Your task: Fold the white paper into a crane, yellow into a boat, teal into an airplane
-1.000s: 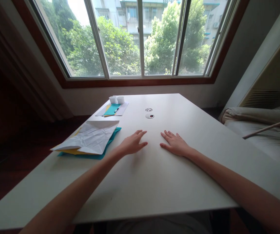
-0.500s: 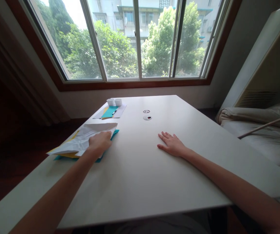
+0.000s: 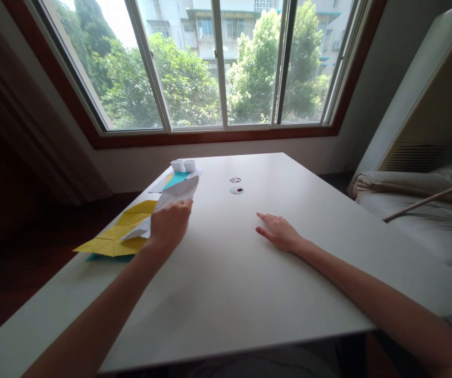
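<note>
My left hand (image 3: 171, 223) is closed on a creased white sheet of paper (image 3: 178, 191), which is raised off the pile at the table's left side. Part of that sheet is hidden behind the hand. Below and to its left lies a creased yellow sheet of paper (image 3: 111, 236), with a teal sheet of paper (image 3: 109, 258) showing under its near edge. My right hand (image 3: 281, 231) rests on the white table (image 3: 218, 294), holding nothing, its index finger stretched out and thumb apart.
At the far left of the table, two small white containers (image 3: 184, 166) stand by a smaller teal paper (image 3: 176, 179) lying on pale sheets. Two round inserts (image 3: 237, 190) are set in the tabletop. A sofa (image 3: 410, 210) stands to the right, the window beyond the table.
My left hand has lifted the white sheet off the pile and moved it right, uncovering the yellow sheet. My right hand's fingers have drawn in somewhat, staying in place.
</note>
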